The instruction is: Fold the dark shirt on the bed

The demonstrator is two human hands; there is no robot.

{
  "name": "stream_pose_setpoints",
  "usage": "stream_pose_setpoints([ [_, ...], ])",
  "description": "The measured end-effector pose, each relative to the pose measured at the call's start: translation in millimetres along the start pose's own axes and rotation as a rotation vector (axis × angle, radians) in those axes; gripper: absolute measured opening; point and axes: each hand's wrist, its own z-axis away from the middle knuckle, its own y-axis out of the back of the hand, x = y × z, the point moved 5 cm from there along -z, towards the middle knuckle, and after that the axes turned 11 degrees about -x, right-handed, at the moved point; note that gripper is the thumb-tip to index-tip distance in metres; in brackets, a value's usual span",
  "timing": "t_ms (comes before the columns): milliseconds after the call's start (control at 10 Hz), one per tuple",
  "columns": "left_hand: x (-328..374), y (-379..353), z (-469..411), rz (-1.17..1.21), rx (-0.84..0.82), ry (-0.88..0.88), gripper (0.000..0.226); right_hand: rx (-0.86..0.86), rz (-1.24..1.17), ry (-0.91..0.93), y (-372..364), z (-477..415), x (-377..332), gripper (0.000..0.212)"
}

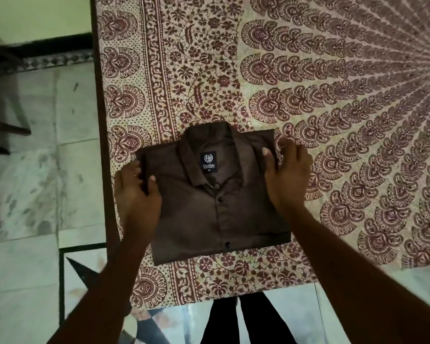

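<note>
On bed (333, 95), near its front-left corner: shirt (209, 207).
At shirt's left edge, left hand (137, 194); at right edge, right hand (287, 175); left of and before bed, floor (47, 170).

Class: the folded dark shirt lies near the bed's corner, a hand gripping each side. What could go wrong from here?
1. The left hand and right hand pinch only the upper side edges of the dark shirt; lifting it so might let the folded layers beneath sag open.
2. The shirt lies close to the left edge of the bedspread; a leftward nudge could slide it towards the floor.
</note>
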Motion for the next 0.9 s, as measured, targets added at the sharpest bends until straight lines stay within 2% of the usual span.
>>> stream_pose_setpoints([
  [100,3.6,-12.6,19.5,-0.178,-0.144,-0.245,0.06,0.023,0.175,0.193,-6.0,45.8,-8.4,0.06],
  [200,-16.3,-39.3,27.6,-0.244,-0.468,-0.222,0.091,-0.21,0.398,0.292,-31.0,77.4,13.3,0.088],
  [300,-28.1,-52.0,26.9,-0.287,-0.546,-0.23,0.106,-0.278,0.555,0.244,-36.4,74.5,40.3,0.097],
  [400,-28.0,-53.0,23.6,-0.341,-0.5,-0.237,0.108,-0.225,0.52,0.16,-27.9,64.3,49.9,0.097],
  [500,-16.8,-50.0,31.8,-0.329,-0.483,-0.212,0.099,-0.322,0.546,0.314,-25.9,77.3,44.4,0.088],
  [600,7.5,-34.6,42.1,-0.183,-0.44,-0.197,0.082,-0.493,0.575,0.25,-7.3,86.2,35.7,0.079],
  [700,57.5,-4.4,60.8,0.23,-0.406,-0.11,0.056,-0.575,0.42,0.049,27.0,95.3,15.3,0.075],
  [800,128.3,39.9,100.0,0.516,-0.394,-0.06,0.041,-0.507,0.057,0.058,99.9,104.4,-33.2,0.054],
  [900,188.4,95.3,140.5,0.565,-0.372,-0.094,0.034,-0.339,-0.379,0.11,185.2,143.7,-85.9,0.023],
])
